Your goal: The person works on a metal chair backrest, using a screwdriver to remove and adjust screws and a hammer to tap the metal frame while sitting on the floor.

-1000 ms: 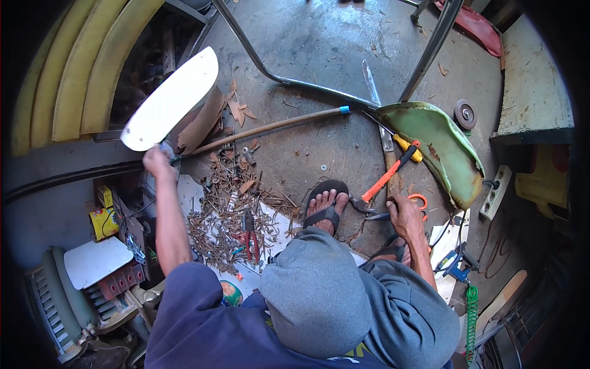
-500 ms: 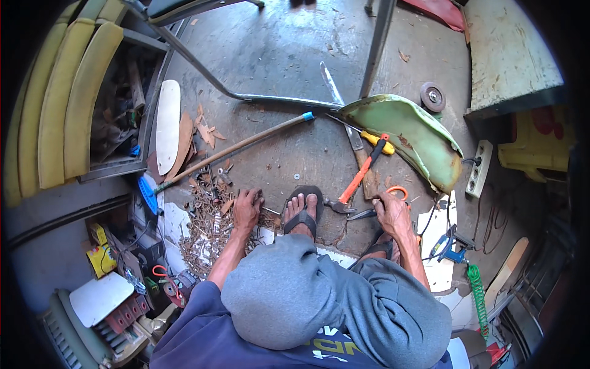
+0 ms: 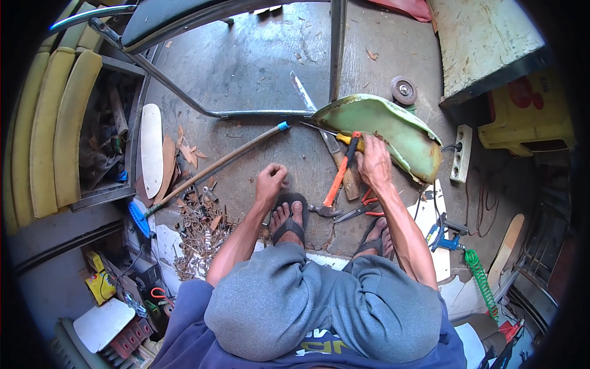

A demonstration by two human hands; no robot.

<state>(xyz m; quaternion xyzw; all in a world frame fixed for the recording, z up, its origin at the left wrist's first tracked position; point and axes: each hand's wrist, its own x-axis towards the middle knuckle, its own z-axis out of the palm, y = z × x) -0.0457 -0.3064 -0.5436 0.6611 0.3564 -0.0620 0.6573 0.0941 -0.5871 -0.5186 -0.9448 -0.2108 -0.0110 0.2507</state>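
My right hand [image 3: 373, 161] is closed over the end of a screwdriver [image 3: 343, 139] with a yellow handle, which lies by the green curved shell [image 3: 381, 117]. Beside it a claw hammer [image 3: 335, 186] with an orange and black handle rests on the floor, its head near my feet. Orange-handled scissors [image 3: 350, 213] lie just below my right wrist. My left hand [image 3: 270, 184] hovers above the floor with its fingers curled in; whatever they may hold is hidden. A long blade with a wooden handle [image 3: 349, 178] runs under the screwdriver.
A stick with a blue tip [image 3: 236, 154] lies left of centre, next to a pile of loose nails and scraps [image 3: 203, 230]. A metal chair frame [image 3: 264, 113] stands ahead. To the right are a grinding disc [image 3: 404, 90], a power strip [image 3: 461, 154] and a blue air tool [image 3: 445, 237].
My right hand has left the scissors and moved forward to the screwdriver handle. My left hand has lifted from beside the nail pile and moved forward and right, its fingers curling. The view has shifted.
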